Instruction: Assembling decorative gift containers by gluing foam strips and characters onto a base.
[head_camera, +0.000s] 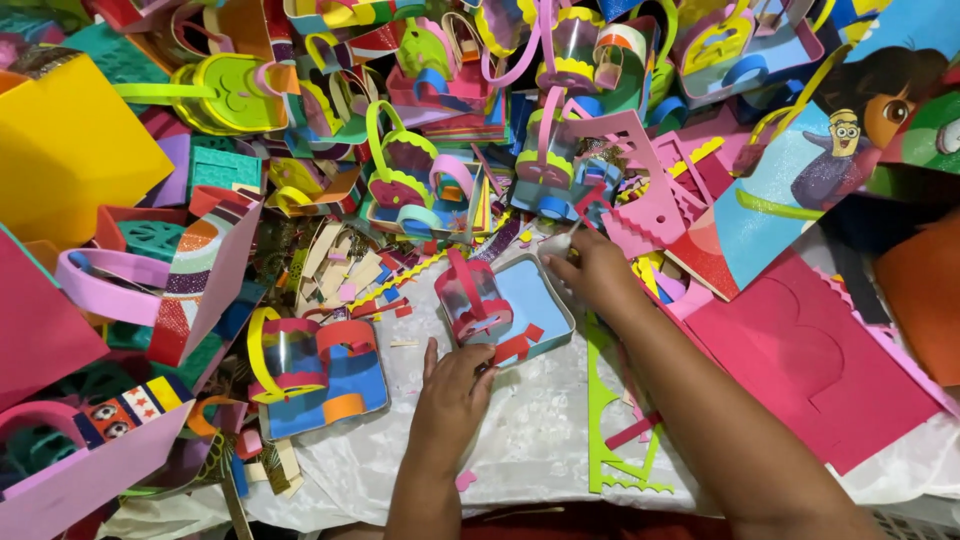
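Note:
A small craft basket with a clear body, red trim and red handle (472, 300) stands on a light blue foam tray (530, 300) in the middle of the table. My left hand (455, 385) rests at the tray's near edge, its fingers pinching a red foam strip (512, 346) attached there. My right hand (590, 268) grips the tray's far right corner, with a small whitish object between thumb and fingers that I cannot make out.
Heaps of colourful foam baskets (400, 170), scraps and sheets crowd the back and left. A finished basket on a blue tray (315, 375) sits at left. Pink foam sheets (810, 370) and a green cut-out strip (605, 420) lie at right on white cloth (530, 440).

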